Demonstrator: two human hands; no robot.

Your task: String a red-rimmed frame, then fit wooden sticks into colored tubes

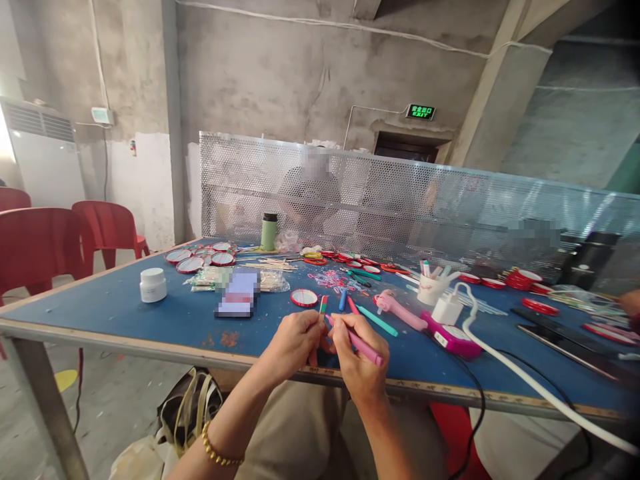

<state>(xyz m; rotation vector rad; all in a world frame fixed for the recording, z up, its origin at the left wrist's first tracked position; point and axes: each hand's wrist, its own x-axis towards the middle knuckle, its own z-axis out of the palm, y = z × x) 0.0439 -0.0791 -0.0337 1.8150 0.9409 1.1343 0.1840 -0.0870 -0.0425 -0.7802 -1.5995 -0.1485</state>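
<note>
Table [125, 303], blue-topped and wide, filling the lower view, edged by a worn strip along the near side. Perforated metal screen [400, 200] standing across the far edge, with a person seated behind it, blurred. Red plastic chairs [45, 247] off to the left, apart from the table. White cable [525, 383] snaking from a white charger block [447, 310] toward the near right corner. Pink handheld device [450, 337] lying just beside that block. Green flask [269, 231] upright near the screen; white jar [153, 285] alone at the left. Round red-rimmed discs [304, 297] scattered across the far half, one lying just beyond the hands. Loose coloured pens [377, 321] between that disc and the pink device, near the right hand.

Left hand [295, 341], at the near edge, closed narrowly around a thin stick [323, 305] with a red and green tip, held roughly upright, tip rising just above the fingers. Right hand [361, 357], touching the left, pinched in a writing grip on a pink pen [357, 341]. Long axis of the pen running from upper left to lower right, back end jutting out over the knuckles, tip aimed leftward at the lower part of the stick. Tip and stick very close; actual contact hidden by the fingers, so cannot tell. Both hands equally near, stick directly left of the pen tip. Gold bead bracelet [217, 453] on the left wrist.
</note>
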